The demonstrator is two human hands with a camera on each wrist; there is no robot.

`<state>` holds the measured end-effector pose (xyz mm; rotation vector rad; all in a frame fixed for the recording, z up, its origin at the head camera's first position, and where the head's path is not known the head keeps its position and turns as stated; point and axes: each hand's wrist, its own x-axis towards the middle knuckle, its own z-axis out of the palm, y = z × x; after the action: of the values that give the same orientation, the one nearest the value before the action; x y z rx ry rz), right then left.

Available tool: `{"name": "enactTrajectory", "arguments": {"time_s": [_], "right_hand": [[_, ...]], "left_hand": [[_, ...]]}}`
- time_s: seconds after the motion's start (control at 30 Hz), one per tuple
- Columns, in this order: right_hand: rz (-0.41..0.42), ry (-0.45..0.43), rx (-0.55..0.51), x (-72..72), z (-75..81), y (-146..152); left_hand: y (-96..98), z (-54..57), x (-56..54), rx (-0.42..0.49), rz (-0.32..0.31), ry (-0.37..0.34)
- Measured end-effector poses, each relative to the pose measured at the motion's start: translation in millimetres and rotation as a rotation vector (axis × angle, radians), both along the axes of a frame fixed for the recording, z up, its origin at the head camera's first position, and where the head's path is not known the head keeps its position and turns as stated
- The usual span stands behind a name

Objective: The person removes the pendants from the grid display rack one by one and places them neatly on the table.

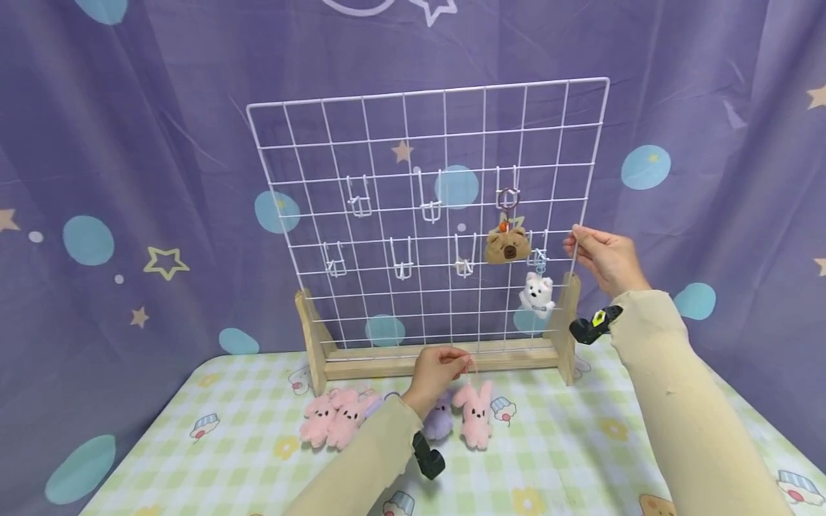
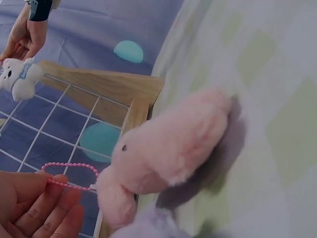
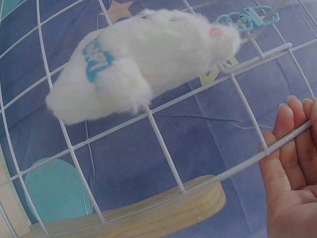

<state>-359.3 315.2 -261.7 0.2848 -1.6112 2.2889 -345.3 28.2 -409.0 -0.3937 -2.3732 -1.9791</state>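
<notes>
My left hand (image 1: 439, 374) pinches a pink bead chain (image 2: 72, 164) between thumb and fingertips. From that chain hangs a pink plush bunny keychain (image 1: 476, 416), close above the tablecloth. My right hand (image 1: 606, 258) grips the right edge wire of a white wire grid rack (image 1: 445, 136), its fingers curled around the wire in the right wrist view. Beside it a white plush dog keychain (image 3: 143, 59) hangs by a light-blue clasp (image 3: 251, 18). A brown plush bear-face keychain (image 1: 508, 246) hangs from a hook higher up on the rack.
Pink plush keychains (image 1: 345, 418) lie on the checked tablecloth (image 1: 245, 437) at left. A purple plush keychain (image 1: 439, 419) lies partly behind my left hand. Several white hooks (image 1: 431, 209) project from the grid, which stands in a wooden base (image 1: 387, 368) before a purple curtain (image 1: 161, 107).
</notes>
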Motion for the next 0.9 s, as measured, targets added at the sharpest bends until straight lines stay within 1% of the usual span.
{"name": "enactTrajectory", "arguments": {"time_s": [0.13, 0.2, 0.3, 0.4, 0.5, 0.6, 0.67, 0.9], "right_hand": [[-0.007, -0.01, 0.011, 1.0, -1.9, 0.3], [-0.004, -0.013, 0.006, 0.9, -2.9, 0.2], [0.0, -0.003, 0.002, 0.1, -3.6, 0.1], [-0.004, 0.008, 0.006, -0.2, -3.3, 0.3], [0.001, -0.003, 0.001, 0.1, -5.0, -0.1], [-0.001, -0.012, 0.004, 0.4, -5.2, -0.4], [-0.004, -0.008, 0.008, 0.5, -4.2, -0.8], [-0.001, -0.007, -0.002, 1.5, -0.1, -1.1]], "left_hand": [[-3.9, -0.8, 1.5, -0.037, -0.006, -0.001], [-6.0, -1.3, 1.7, -0.041, -0.018, -0.002], [-8.6, 0.0, 0.8, -0.019, -0.036, 0.005], [-10.6, 5.7, 0.4, 0.023, -0.047, -0.004], [-13.0, 11.3, 2.1, 0.043, -0.058, -0.005], [-14.9, 19.9, 2.7, 0.054, -0.07, 0.021], [-16.0, 28.3, 3.2, 0.06, -0.082, 0.043], [-19.1, 65.7, 6.1, 0.051, -0.124, 0.104]]}}
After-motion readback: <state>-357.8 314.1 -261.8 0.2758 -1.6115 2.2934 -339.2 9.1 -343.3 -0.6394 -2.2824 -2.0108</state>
